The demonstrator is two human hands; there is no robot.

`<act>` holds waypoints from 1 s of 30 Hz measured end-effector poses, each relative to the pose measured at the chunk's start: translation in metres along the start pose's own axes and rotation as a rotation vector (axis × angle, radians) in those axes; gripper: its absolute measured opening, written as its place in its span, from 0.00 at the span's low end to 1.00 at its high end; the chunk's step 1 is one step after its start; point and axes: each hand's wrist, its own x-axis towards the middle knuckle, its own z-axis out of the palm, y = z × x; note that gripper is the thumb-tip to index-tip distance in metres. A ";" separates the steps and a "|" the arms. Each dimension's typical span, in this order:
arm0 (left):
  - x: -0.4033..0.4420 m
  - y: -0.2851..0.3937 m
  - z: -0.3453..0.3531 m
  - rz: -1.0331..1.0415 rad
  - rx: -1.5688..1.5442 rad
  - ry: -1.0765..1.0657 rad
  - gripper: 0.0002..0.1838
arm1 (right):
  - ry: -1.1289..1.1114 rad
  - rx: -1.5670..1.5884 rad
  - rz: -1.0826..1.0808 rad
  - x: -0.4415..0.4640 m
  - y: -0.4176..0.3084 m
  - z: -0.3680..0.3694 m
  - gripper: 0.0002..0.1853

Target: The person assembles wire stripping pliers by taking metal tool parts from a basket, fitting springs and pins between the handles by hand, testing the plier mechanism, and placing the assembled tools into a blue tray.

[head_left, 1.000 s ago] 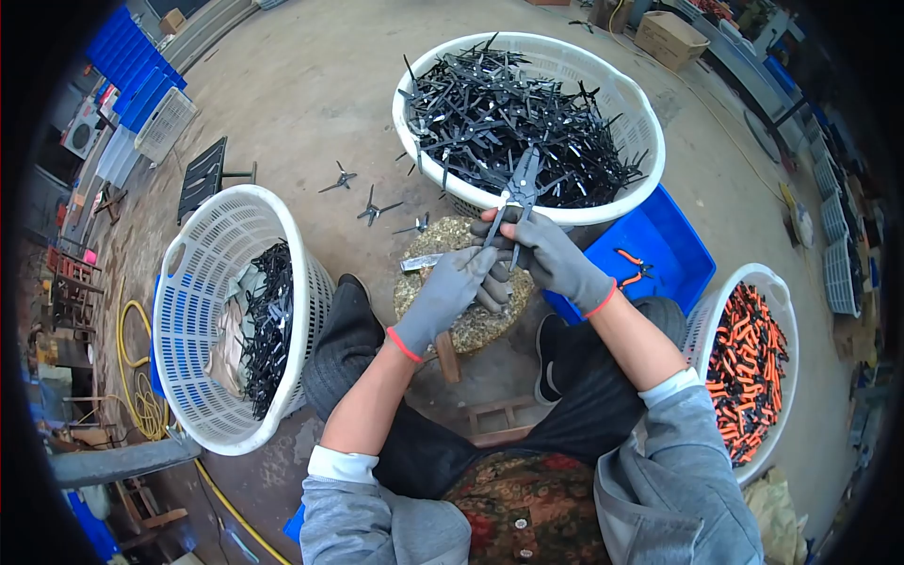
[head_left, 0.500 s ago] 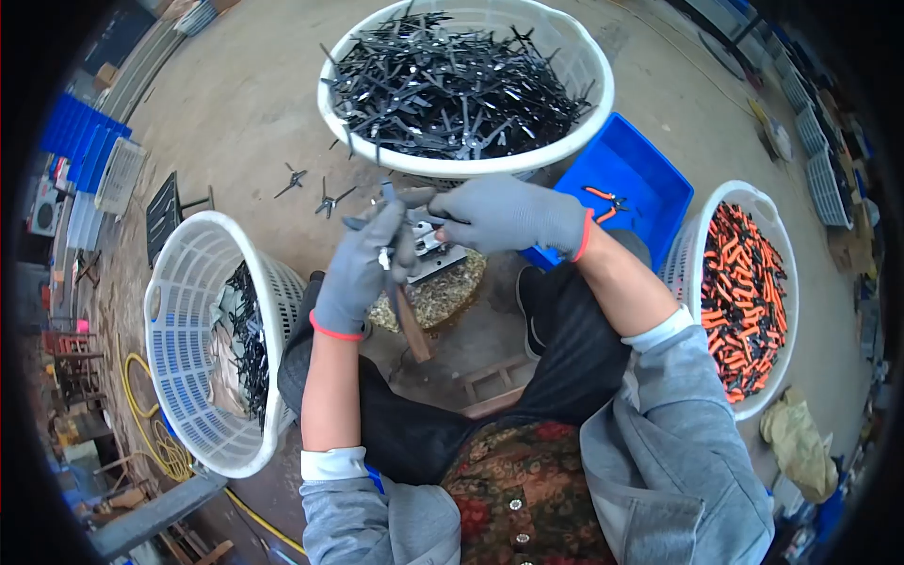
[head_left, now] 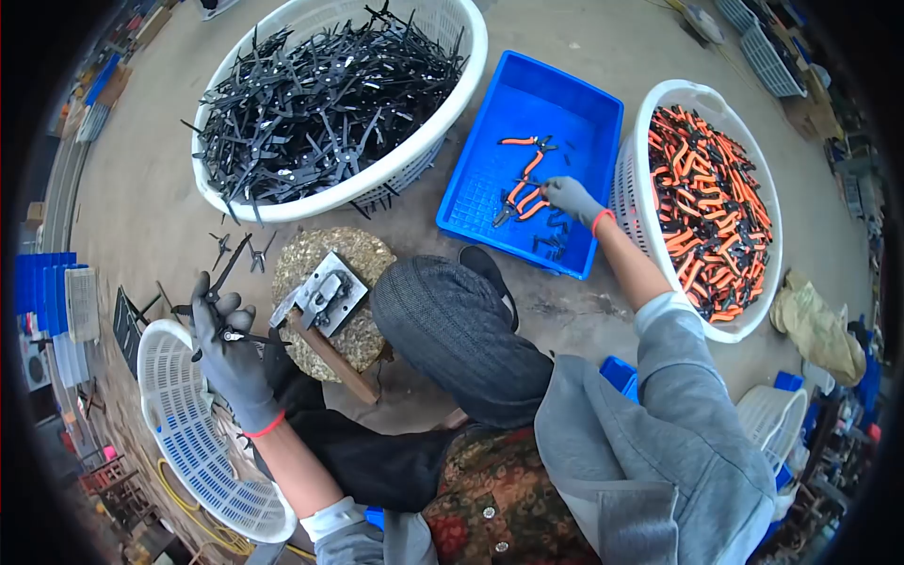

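On the left, my left hand, in a grey glove, grips black bare-handled pliers, their arms sticking out past the fingers. My right hand, gloved too, reaches into the blue tray with its fingers pinched together; whatever is between them is too small to make out. Beside those fingertips lie orange-handled pliers, with another orange-handled pair further back. A metal fixture sits on a round speckled block between my hands. Against it leans a hammer with a wooden handle.
A white basket heaped with black pliers stands at the back left. Another white basket on the right holds orange-handled pliers. A third white basket is near my left forearm. Loose black pliers lie on the floor.
My hands were together over the fixture. Now my right hand has moved right into the blue tray, and my left has drawn away leftward with the black pliers. The view has shifted right.
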 end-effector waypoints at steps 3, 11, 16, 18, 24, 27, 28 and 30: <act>0.001 -0.007 0.004 -0.006 0.076 -0.037 0.20 | -0.001 -0.305 -0.025 -0.003 0.057 0.040 0.10; 0.011 -0.015 0.019 -0.239 -0.095 -0.106 0.21 | 0.066 -0.685 0.137 -0.009 0.078 0.078 0.08; 0.015 -0.014 0.030 -0.338 -0.188 -0.099 0.22 | 0.000 -0.833 0.144 -0.013 0.093 0.094 0.07; 0.017 -0.020 0.032 -0.372 -0.299 -0.127 0.22 | 0.007 -0.859 0.141 -0.013 0.097 0.100 0.07; 0.021 -0.022 0.035 -0.424 -0.449 -0.140 0.24 | 0.098 -0.358 0.267 -0.006 0.092 0.095 0.07; 0.020 -0.015 0.037 -0.344 -0.271 -0.149 0.24 | -0.016 0.607 0.399 -0.006 0.082 0.083 0.08; 0.018 -0.011 0.038 -0.302 -0.160 -0.145 0.24 | -0.034 0.707 0.364 -0.011 0.078 0.077 0.08; 0.016 -0.012 0.038 -0.379 -0.369 -0.143 0.23 | -0.072 0.907 0.290 -0.025 0.064 0.061 0.09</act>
